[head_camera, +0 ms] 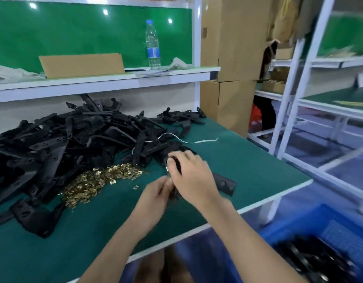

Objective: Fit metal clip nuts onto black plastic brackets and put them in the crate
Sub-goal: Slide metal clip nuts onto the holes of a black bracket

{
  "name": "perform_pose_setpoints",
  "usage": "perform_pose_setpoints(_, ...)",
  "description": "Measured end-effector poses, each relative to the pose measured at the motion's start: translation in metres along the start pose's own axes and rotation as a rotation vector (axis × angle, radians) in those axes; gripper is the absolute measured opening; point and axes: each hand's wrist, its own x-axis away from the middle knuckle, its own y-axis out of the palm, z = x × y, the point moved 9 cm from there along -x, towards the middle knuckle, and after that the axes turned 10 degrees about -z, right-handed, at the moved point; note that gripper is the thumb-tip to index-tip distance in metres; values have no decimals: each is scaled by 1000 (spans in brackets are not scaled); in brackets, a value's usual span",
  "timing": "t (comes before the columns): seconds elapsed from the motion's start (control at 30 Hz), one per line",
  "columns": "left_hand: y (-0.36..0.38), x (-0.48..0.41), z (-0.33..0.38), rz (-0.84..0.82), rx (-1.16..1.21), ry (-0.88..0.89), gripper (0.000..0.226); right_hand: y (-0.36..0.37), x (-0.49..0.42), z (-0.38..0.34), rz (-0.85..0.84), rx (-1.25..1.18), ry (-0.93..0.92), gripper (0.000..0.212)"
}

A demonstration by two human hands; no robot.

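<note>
Under right hand (191, 176) — bracket (225, 183) mostly hidden | clip nut (167, 169) blurred

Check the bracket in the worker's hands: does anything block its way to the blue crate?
Nothing visible does. The left hand and right hand hold the bracket over the table near its right edge; the open crate sits lower, just past that edge.

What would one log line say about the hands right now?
step: clip fitting | left hand: pinches bracket | right hand: grips bracket | clip nuts: piled at left | crate: lower right, black parts
</note>
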Motion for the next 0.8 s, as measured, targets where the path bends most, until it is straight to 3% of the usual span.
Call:
perform_pose_setpoints(0.17, 87, -27, 51, -222, 121, 20, 36, -54, 31, 75, -46, 61, 261, 35)
perform_pose_setpoints(0.33, 204, -29, 70, -517, 273, -67, 38, -90, 103, 168, -48, 86, 584, 32)
perform_pose_setpoints(0.43, 278, -12, 69, -787, 200, -111, 36, -107, 156, 211, 15, 167, 770, 30)
perform_pose_setpoints(0.5, 313, -5, 62, -938, 8, -93, 26, -111, 178, 227, 29, 166, 846, 29)
perform_pose_setpoints(0.6, 314, -9, 59, -931, -152, -21, 16, -107, 180, 230, 29, 129, 838, 27)
perform_pose_setpoints(0.73, 251, -23, 72, -744, -98, 120, 12, -86, 143, 200, 11, 99, 706, 31)
perform_pose_setpoints(0.8, 209, -32, 64, -646, -26, 105, 8, -70, 119, 179, -5, 100, 620, 31)
